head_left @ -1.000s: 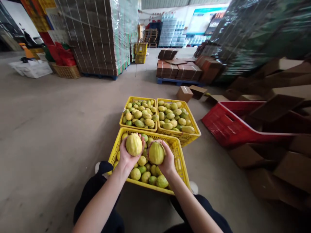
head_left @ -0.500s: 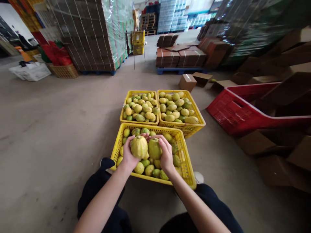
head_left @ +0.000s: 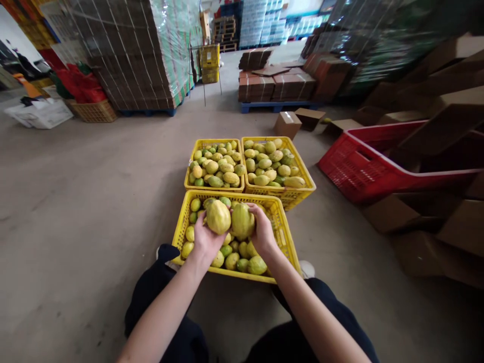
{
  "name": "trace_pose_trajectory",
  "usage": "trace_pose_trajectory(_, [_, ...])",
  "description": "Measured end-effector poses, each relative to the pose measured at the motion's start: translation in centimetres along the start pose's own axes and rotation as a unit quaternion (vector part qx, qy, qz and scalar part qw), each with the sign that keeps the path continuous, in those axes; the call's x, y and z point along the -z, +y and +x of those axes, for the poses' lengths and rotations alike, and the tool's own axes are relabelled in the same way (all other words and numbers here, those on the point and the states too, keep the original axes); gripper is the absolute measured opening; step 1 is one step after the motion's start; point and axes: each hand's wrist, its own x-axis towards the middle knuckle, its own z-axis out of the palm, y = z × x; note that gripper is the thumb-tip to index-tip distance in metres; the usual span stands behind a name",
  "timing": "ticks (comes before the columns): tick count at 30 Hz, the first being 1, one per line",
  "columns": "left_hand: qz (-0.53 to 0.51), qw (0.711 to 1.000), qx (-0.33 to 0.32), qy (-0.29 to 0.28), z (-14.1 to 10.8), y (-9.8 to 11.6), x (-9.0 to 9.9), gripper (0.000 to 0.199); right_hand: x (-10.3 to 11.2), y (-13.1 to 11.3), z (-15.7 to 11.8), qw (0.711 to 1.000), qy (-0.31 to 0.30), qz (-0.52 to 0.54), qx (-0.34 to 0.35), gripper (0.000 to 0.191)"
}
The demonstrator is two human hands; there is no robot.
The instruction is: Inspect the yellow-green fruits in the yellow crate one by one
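My left hand (head_left: 206, 239) is wrapped round a yellow ribbed fruit (head_left: 218, 217), seen from below and to its left. A greener fruit (head_left: 242, 221) is held by my right hand (head_left: 262, 231), whose fingers curl over its right side. Both fruits are side by side, above the near yellow crate (head_left: 289, 242), which has more green and yellow fruit (head_left: 257, 265) in it. Behind it stand a left yellow crate (head_left: 214, 190) and a right yellow crate (head_left: 308, 179), both full of similar fruit.
To the right lie a red crate (head_left: 346, 164) and open cardboard boxes (head_left: 397, 214). A small carton (head_left: 288, 124) sits beyond the crates, before flat cardboard stacks (head_left: 278, 86) on a blue pallet (head_left: 260, 107). A wrapped stack (head_left: 124, 55) stands at back left.
Both hands have turned the fruits and raised them slightly, showing more of their sides. The camera view has shifted a little, so the crates and background appear further left.
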Motion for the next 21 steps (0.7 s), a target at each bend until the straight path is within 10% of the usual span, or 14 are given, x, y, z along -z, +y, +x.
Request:
trace_pose_trajectory(12, [-0.023,0.998,0.002,-0.061,-0.5,1.2,-0.2,0.046,0.0,-2.5,-0.7,0.952,-0.042,0.233,-0.196,0.027])
trace_pose_trajectory(21, [-0.023,0.996,-0.068,-0.045,-0.8,1.7,-0.7,0.028,-0.5,-1.0,-1.0,0.984,-0.013,0.168,-0.06,0.026])
